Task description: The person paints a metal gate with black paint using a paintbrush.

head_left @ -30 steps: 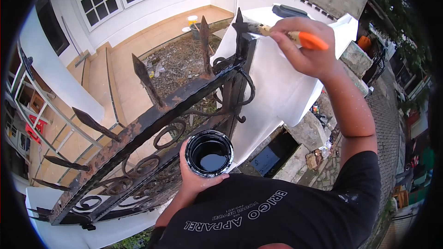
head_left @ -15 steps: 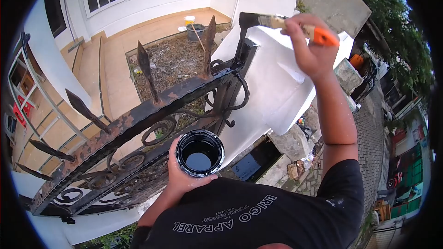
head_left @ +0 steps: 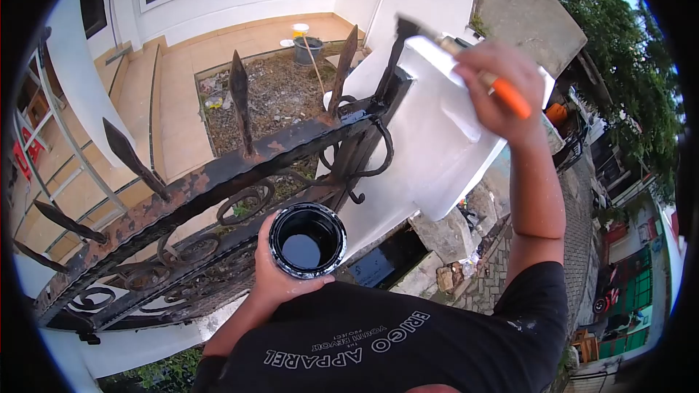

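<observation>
My left hand (head_left: 275, 271) is wrapped round an open can of black paint (head_left: 307, 240) near my chest, below the gate's top rail. Raised at the upper right, my right hand (head_left: 502, 87) grips a paintbrush (head_left: 508, 94) by its orange and wooden handle. The brush's dark bristles are at the spike at the gate's right end; whether they touch it is hard to tell. The dark metal gate (head_left: 251, 164) has scrolls, pointed spikes and rusty patches on its top rail. Shiny black paint shows at the rail's right end.
A white pillar (head_left: 422, 131) stands just right of the gate. Behind the gate are a grey bucket (head_left: 307, 49) holding a stick, a soil bed (head_left: 255, 94) and tiled steps (head_left: 171, 124). Below the pillar lies a dark water-filled drain (head_left: 386, 258) beside broken concrete (head_left: 451, 236).
My right hand has moved slightly right and down, and the brush is tilted more steeply. The view has shifted a little; my left hand still holds the can.
</observation>
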{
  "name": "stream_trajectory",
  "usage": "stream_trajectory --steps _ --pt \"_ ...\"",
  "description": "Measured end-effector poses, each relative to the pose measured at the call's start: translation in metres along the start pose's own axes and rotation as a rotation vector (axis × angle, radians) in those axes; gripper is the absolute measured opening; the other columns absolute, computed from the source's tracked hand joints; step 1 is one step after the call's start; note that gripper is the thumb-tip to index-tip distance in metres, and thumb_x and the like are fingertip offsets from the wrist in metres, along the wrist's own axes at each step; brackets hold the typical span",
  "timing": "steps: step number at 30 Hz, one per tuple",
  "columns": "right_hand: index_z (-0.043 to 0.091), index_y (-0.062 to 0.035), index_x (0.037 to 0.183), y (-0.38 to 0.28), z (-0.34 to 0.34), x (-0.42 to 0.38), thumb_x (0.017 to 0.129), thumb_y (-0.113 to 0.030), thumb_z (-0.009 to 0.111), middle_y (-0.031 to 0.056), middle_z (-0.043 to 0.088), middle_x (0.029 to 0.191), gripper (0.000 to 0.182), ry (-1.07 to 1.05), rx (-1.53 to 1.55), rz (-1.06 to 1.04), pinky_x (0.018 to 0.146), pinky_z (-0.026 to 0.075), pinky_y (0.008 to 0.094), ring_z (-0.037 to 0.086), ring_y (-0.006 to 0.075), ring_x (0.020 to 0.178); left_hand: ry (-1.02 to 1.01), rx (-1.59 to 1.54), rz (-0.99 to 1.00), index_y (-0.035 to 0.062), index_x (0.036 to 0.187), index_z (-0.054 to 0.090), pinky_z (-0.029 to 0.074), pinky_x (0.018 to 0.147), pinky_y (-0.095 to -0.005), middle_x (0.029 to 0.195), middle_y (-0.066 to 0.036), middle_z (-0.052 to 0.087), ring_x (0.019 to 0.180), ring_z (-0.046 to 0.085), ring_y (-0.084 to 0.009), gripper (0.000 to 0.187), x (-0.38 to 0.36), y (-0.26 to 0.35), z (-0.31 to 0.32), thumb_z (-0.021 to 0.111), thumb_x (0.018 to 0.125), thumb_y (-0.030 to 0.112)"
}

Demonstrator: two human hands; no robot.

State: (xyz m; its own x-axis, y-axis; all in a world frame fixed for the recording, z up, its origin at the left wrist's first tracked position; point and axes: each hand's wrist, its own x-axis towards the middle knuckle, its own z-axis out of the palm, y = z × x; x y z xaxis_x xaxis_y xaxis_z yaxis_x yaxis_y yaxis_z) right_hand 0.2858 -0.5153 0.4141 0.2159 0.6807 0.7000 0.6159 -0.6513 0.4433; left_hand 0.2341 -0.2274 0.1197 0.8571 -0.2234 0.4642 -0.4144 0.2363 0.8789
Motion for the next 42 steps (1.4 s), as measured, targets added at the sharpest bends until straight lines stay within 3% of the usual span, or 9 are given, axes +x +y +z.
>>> stream_trajectory --steps 5,9,12,15,19,25,31,37,42 --pt "0.070 -0.0019 0.093 -0.011 -0.010 -0.004 0.077 -0.005 0.075 0.0095 0.068 0.076 0.017 0.288 0.126 0.082 0.057 0.050 0.0287 0.064 0.0225 0.062 -0.011 -0.003 0.009 0.0027 0.143 0.024 0.039 0.107 -0.0419 0.133 -0.016 0.050 0.125 0.051 -0.0267 0.120 -0.001 0.008 -0.005 0.097 0.049 0.019" --pt "0.069 -0.0062 0.099 -0.050 0.018 -0.021 0.076 -0.016 0.076 0.0039 0.064 0.076 0.026 -0.032 -0.131 0.000 0.057 0.048 0.0295 0.063 0.0184 0.066 -0.043 0.026 -0.021 0.0024 0.143 0.024 0.039 0.107 -0.0415 0.132 -0.017 0.051 0.124 0.052 -0.0268 0.120 -0.008 0.009 -0.018 0.097 0.049 0.020" --pt "0.066 -0.0102 0.095 -0.075 0.048 -0.047 0.078 -0.021 0.073 0.0012 0.060 0.077 0.021 -0.196 -0.230 0.045 0.059 0.047 0.0287 0.062 0.0165 0.071 -0.051 0.118 -0.023 0.0017 0.143 0.023 0.039 0.107 -0.0410 0.131 -0.017 0.051 0.123 0.053 -0.0267 0.121 -0.011 0.015 -0.029 0.097 0.049 0.021" --pt "0.067 -0.0107 0.094 -0.081 0.049 -0.055 0.076 -0.020 0.075 0.0017 0.061 0.076 0.022 -0.191 -0.130 0.110 0.058 0.048 0.0301 0.063 0.0181 0.069 -0.061 0.103 -0.023 0.0011 0.143 0.023 0.040 0.106 -0.0408 0.132 -0.017 0.051 0.123 0.053 -0.0268 0.122 -0.015 0.020 -0.038 0.097 0.049 0.023" --pt "0.069 -0.0097 0.094 -0.075 0.027 -0.038 0.077 -0.012 0.075 0.0049 0.063 0.077 0.019 0.103 -0.115 0.284 0.057 0.050 0.0334 0.063 0.0216 0.066 -0.087 0.096 -0.037 0.0014 0.143 0.022 0.039 0.107 -0.0414 0.132 -0.017 0.050 0.124 0.052 -0.0273 0.123 -0.025 0.021 -0.051 0.097 0.049 0.023" --pt "0.069 -0.0107 0.094 -0.107 0.057 -0.073 0.076 -0.011 0.075 0.0058 0.065 0.081 0.019 -0.122 -0.065 0.364 0.059 0.051 0.0329 0.064 0.0233 0.068 -0.122 0.115 -0.031 0.0039 0.145 0.016 0.038 0.108 -0.0433 0.134 -0.017 0.049 0.126 0.051 -0.0282 0.128 -0.031 0.034 -0.067 0.097 0.047 0.019" --pt "0.069 -0.0093 0.094 -0.107 0.059 -0.067 0.073 -0.009 0.077 0.0072 0.065 0.081 0.022 0.210 -0.026 0.474 0.059 0.051 0.0337 0.065 0.0248 0.067 -0.099 0.108 -0.011 0.0015 0.144 0.017 0.037 0.108 -0.0439 0.136 -0.018 0.046 0.127 0.049 -0.0291 0.126 -0.033 0.032 -0.076 0.097 0.049 0.021" --pt "0.069 -0.0095 0.095 -0.132 0.082 -0.092 0.074 -0.006 0.076 0.0078 0.065 0.083 0.022 0.121 0.068 0.601 0.060 0.052 0.0330 0.064 0.0264 0.068 -0.076 0.130 -0.037 0.0017 0.144 0.017 0.035 0.109 -0.0447 0.137 -0.018 0.045 0.128 0.047 -0.0299 0.127 -0.036 0.029 -0.076 0.097 0.049 0.027" --pt "0.069 -0.0044 0.095 -0.149 0.086 -0.103 0.077 0.001 0.072 0.0114 0.066 0.083 0.019 0.471 0.213 0.757 0.059 0.050 0.0316 0.064 0.0248 0.067 -0.097 0.167 -0.069 0.0032 0.145 0.013 0.035 0.110 -0.0458 0.139 -0.018 0.042 0.129 0.046 -0.0307 0.129 -0.039 0.026 -0.073 0.097 0.051 0.029"
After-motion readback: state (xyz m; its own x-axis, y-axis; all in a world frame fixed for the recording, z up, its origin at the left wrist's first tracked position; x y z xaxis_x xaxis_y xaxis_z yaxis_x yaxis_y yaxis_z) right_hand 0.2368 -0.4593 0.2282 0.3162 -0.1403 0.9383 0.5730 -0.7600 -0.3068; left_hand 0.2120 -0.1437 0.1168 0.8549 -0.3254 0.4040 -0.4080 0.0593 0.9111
